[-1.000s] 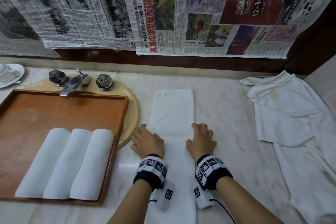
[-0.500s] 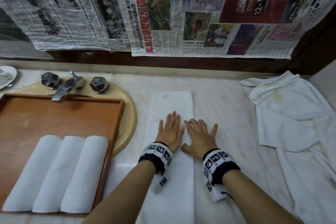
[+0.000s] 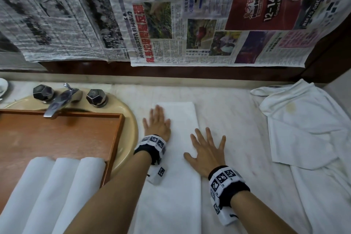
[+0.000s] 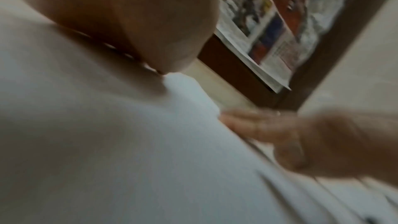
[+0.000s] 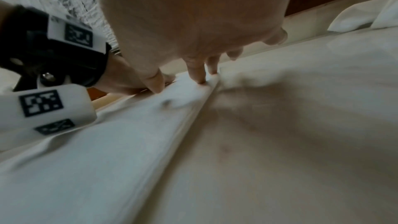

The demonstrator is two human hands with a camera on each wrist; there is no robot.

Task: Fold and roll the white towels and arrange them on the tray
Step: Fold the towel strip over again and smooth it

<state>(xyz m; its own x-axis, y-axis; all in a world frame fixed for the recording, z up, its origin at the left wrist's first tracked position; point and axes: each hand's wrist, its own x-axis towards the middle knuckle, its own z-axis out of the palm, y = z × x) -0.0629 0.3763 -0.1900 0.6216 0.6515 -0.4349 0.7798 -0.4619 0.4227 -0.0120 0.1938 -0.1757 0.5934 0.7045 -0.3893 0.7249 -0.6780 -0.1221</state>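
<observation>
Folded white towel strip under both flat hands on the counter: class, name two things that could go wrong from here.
1. The left hand and right hand press opposite edges of the folded white towel strip at different heights; it may skew and roll crooked.
2. The brown wooden tray overhangs the beige sink; loading another roll might tip it.

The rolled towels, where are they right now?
In the head view, three rolled towels lie side by side in the wooden tray's near right corner, left of the left hand.
</observation>
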